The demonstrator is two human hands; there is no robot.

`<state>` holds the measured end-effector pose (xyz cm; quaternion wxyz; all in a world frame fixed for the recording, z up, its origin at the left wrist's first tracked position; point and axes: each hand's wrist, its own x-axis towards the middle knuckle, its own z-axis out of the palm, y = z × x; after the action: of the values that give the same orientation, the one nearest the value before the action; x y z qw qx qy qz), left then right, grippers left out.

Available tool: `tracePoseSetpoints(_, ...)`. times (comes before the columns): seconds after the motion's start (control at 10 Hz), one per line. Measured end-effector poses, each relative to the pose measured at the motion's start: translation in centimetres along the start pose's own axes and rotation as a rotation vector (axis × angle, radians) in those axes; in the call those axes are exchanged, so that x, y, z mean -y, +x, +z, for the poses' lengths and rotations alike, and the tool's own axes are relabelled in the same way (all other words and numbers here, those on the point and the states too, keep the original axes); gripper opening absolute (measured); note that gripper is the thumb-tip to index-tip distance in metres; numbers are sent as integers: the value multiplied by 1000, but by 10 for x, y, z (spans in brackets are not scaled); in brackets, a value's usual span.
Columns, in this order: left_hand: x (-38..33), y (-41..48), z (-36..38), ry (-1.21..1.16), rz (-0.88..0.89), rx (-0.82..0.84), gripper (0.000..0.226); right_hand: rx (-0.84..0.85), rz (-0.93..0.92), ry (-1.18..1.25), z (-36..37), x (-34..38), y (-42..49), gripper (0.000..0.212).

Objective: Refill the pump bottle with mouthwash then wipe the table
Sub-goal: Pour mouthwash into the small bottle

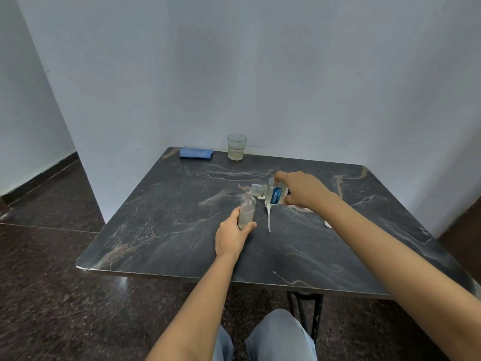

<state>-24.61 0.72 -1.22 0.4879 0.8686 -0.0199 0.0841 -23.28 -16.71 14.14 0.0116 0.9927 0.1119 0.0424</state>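
Head view | my left hand grips bottle, part full | right hand clasps tilted mouthwash, pouring | pump off, cloth far left unused

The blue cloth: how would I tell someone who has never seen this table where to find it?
Start at the dark marbled table and look to its far left corner, against the pale wall. The blue cloth lies folded flat there, just left of the drinking glass. It is the only soft, blue thing on the table; the rest is clear glass or plastic.
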Motion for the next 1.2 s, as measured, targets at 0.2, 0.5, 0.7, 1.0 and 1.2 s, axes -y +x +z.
tracePoseSetpoints(0.2, 1, 0, 0, -2, 4, -7, 41, -3, 1, 1, 0, 0, 1, 46)
tracePoseSetpoints(0.5, 2, 1, 1, 2, 10, -5, 40, -1, -1, -16, 0, -1, 1, 46)
tracePoseSetpoints(0.7, 2, 1, 1, 4, 12, -9, 40, -3, -1, -25, -1, 1, 2, 46)
tracePoseSetpoints(1.0, 3, 0, 0, -3, 10, -6, 40, 15, 10, -27, -4, 3, 0, 46)
tracePoseSetpoints(1.2, 2, 1, 1, -13, 12, -5, 39, 8, 12, -46, -7, 6, -2, 45)
